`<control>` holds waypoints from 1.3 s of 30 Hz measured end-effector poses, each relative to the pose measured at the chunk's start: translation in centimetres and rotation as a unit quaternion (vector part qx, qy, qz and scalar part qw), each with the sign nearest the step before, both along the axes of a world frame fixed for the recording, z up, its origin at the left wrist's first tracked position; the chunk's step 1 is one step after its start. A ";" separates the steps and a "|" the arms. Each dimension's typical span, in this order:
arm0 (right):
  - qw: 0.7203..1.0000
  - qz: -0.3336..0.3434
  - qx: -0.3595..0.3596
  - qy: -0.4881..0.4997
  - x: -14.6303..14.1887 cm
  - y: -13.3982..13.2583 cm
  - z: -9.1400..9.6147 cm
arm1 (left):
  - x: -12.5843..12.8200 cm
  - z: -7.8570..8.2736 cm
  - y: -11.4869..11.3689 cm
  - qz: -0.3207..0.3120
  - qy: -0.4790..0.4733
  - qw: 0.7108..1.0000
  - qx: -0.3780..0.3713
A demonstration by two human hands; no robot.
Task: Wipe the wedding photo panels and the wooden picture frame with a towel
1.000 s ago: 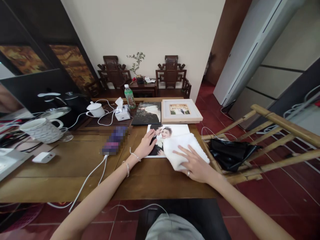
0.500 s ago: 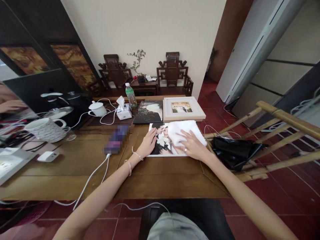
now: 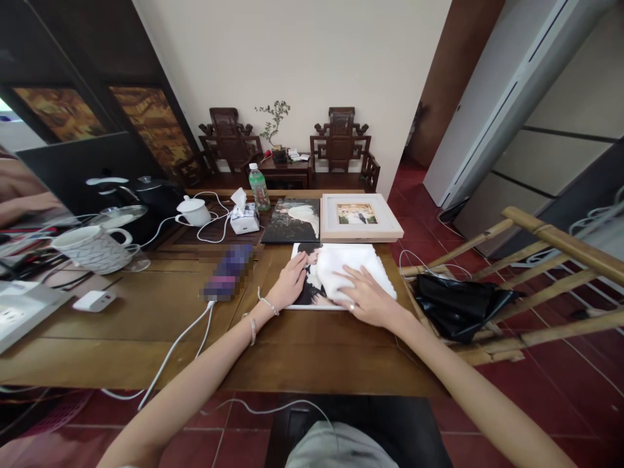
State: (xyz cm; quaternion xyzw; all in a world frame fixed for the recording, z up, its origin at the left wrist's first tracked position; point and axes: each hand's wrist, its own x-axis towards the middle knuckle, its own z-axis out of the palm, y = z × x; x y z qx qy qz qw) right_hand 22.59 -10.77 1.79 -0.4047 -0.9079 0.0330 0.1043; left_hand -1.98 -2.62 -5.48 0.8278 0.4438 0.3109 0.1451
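Note:
A frameless photo print (image 3: 312,296) of a couple lies flat on the wooden table (image 3: 302,351). My left hand (image 3: 290,282) rests on its left edge, fingers flat and apart, pinning it down. My right hand (image 3: 366,297) presses a folded white cloth (image 3: 358,267) onto the print, fingers spread over it. The cloth covers the right half and much of the middle of the picture. Bracelets sit on my left wrist and a ring on my right hand.
Behind the print lie a dark photo print (image 3: 293,221) and a white framed photo (image 3: 359,218). A tissue box (image 3: 244,218), green bottle (image 3: 259,188), teapot (image 3: 194,211), large mug (image 3: 92,249) and white cables are at left. A bamboo chair (image 3: 511,286) with a black bag (image 3: 461,305) stands right.
My right hand slid the white cloth up across the print, then back left over the middle of the picture. My left hand stayed on the print's left edge.

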 end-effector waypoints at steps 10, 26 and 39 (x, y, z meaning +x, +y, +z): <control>0.997 -0.004 0.003 -0.076 -2.6 1.1 -0.4 | 0.0 0.0 0.0 -0.004 0.011 1.000 0.008; 0.999 -0.039 0.013 -0.008 -0.5 3.7 -0.7 | -0.1 0.0 0.0 0.001 0.002 1.000 -0.006; 0.999 0.013 0.008 -0.040 -2.5 -0.8 -1.3 | -0.1 0.3 -0.1 -0.008 0.007 1.000 0.009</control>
